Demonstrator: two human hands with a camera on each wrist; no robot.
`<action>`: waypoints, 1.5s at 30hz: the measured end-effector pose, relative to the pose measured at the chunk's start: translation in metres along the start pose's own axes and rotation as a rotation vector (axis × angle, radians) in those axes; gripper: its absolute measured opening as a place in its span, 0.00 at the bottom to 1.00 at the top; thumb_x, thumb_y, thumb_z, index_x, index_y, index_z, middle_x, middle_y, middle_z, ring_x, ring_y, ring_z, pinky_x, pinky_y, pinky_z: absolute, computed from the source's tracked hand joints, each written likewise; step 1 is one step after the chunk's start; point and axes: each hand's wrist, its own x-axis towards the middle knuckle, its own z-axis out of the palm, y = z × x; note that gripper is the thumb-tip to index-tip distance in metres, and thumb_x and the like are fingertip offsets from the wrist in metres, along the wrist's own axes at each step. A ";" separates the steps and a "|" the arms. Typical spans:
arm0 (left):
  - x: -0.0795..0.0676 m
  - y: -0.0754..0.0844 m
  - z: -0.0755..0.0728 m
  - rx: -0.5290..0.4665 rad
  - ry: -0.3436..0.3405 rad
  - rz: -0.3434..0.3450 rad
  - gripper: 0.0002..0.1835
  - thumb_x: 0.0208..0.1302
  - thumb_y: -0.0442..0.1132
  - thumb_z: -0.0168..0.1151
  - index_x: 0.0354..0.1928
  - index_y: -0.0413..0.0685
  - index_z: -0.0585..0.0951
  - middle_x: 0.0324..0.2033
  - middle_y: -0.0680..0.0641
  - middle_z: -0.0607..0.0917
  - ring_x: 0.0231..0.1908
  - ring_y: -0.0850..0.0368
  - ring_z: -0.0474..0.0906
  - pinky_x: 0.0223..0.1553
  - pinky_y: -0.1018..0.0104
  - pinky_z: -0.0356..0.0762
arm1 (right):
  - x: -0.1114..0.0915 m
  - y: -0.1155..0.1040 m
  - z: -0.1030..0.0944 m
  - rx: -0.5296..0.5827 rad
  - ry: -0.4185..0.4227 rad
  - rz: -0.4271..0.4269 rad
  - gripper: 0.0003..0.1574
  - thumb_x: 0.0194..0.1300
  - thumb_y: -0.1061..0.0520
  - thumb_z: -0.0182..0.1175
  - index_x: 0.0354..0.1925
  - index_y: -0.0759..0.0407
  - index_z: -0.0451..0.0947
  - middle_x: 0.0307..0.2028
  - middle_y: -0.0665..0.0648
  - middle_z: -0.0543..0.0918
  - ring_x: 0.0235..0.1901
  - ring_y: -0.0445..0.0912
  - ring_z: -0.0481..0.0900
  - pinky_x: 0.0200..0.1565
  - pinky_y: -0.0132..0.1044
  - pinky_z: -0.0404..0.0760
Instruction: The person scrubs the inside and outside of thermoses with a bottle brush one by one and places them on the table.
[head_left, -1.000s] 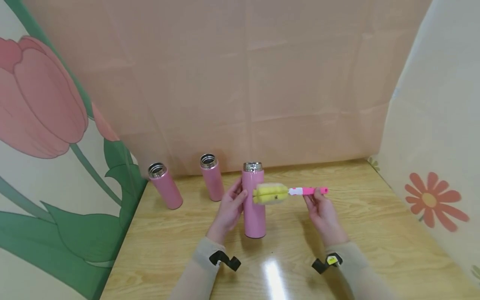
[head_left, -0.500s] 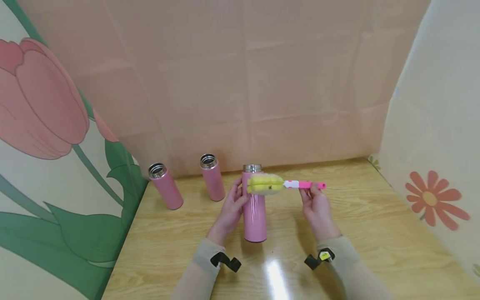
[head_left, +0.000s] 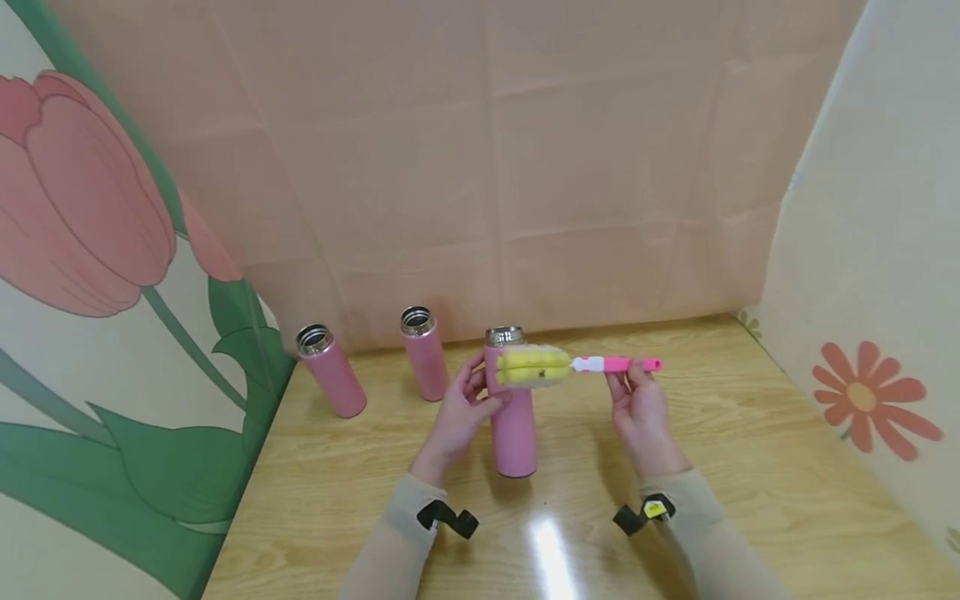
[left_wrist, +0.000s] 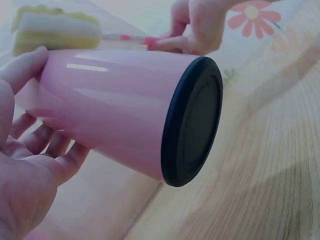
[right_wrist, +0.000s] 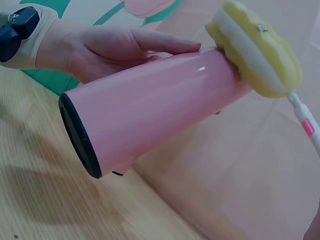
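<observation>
In the head view a pink vacuum flask (head_left: 516, 437) with a bare metal neck hangs above the table, held in my left hand (head_left: 457, 425). The left wrist view shows its black base (left_wrist: 192, 122) lifted off the wood, with the thumb on one side and fingers round the other. My right hand (head_left: 641, 412) pinches the pink-and-white handle (head_left: 617, 364) of a sponge bottle brush. Its yellow-and-white sponge head (head_left: 534, 367) lies crosswise over the flask's upper body, just below the neck. From the right wrist view, the sponge (right_wrist: 260, 50) appears to touch the flask wall.
Two more pink flasks, one at far left (head_left: 333, 379) and one nearer (head_left: 426, 358), stand uncapped towards the back left of the wooden table (head_left: 337, 500). A pinkish cloth backdrop (head_left: 637, 167) rises behind, with flower-printed side walls (head_left: 862, 250).
The brush has moved up along the flask from its earlier lower position, and its handle has shifted slightly right lately. The flask leans slightly more, and the left thumb sits lower on it.
</observation>
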 end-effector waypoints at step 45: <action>0.001 -0.005 -0.009 -0.092 0.018 -0.016 0.38 0.76 0.30 0.64 0.83 0.41 0.60 0.80 0.41 0.65 0.76 0.42 0.67 0.70 0.58 0.74 | 0.003 -0.005 -0.005 -0.244 -0.069 -0.018 0.05 0.83 0.57 0.54 0.50 0.58 0.69 0.43 0.53 0.79 0.43 0.43 0.82 0.58 0.32 0.84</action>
